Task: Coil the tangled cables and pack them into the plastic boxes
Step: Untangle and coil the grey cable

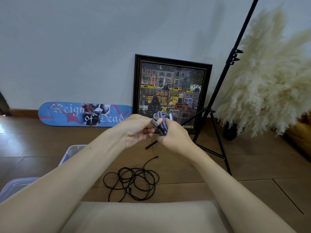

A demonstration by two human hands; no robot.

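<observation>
Tangle of black cable: loose loops on the wooden floor, below the hands and nearer the person. First plastic box: clear, left of the left forearm, partly cut off. Second plastic box: clear, mostly hidden behind the left forearm. Left hand: fingers curled, pinching the metal connector of the grey braided cable. Right hand: wrapped round that cable's coiled bundle, held in the air. Beyond the hands, at the wall: skateboard deck to the left, framed picture straight behind, black tripod and pampas grass to the right.
</observation>
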